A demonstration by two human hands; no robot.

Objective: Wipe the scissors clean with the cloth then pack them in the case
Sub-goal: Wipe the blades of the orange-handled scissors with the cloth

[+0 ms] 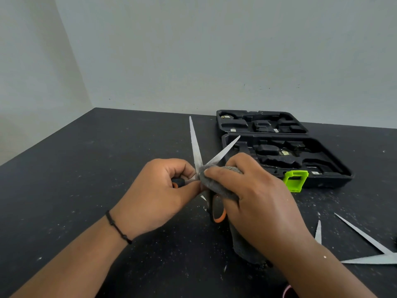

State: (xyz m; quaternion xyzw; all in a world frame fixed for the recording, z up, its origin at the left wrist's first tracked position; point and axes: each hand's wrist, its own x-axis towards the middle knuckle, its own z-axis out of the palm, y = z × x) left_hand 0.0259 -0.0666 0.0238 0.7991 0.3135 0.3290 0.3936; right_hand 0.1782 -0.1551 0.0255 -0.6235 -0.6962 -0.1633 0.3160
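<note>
We hold the scissors (198, 151) open above the dark speckled counter (86, 190), their two pale blades spread in a V that points away from us. Our left hand (159, 194) curls around one black-and-orange handle, fingers closed on it just left of the pivot. Our right hand (253, 196) pinches the grey cloth (217, 179) against the base of the blades, thumb and fingers wrapped over the fabric, so the cloth sits between the two hands and touches both blades where they meet. The other handle, black with an orange edge, hangs below the cloth, just left of the right hand's palm. More grey fabric trails down beneath the right wrist toward the counter. Beyond the right hand, the black case (285, 151) lies open flat, both moulded halves showing, with a bright green latch (295, 180) on its near edge close to the right hand's knuckles. To the right of the right forearm lie more pale pointed blades (365, 237) on the counter. A thin black bracelet (118, 227) circles the left wrist.
</note>
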